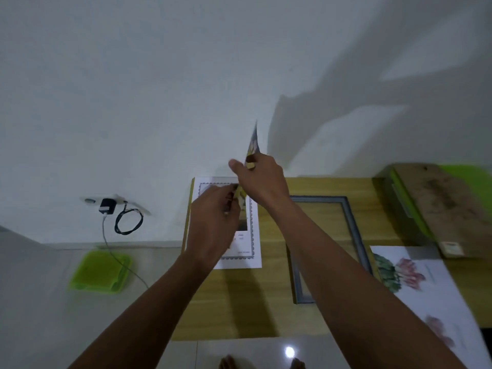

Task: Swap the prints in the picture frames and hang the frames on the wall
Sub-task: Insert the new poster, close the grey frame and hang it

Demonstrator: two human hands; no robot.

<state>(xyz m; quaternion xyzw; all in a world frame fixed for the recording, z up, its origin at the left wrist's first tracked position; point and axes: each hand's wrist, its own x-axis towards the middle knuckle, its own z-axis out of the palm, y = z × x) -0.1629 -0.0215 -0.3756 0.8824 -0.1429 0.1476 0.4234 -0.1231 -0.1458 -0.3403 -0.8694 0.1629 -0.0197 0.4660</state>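
Both my hands hold one print [253,141] on edge above the wooden table [269,302], so I see it almost edge-on and blurred. My right hand [259,177] grips its upper part, and my left hand [215,222] pinches its lower edge. Under my hands a white bordered sheet [254,241] lies flat at the table's far left. A grey picture frame [354,230] lies flat to its right, with the table showing through it. A flower print [415,278] lies at the right edge.
A green box with a worn board [442,203] on top stands at the table's back right. On the floor to the left lie a green lid [101,271] and a charger cable [127,222] plugged into the wall. My feet show at the bottom.
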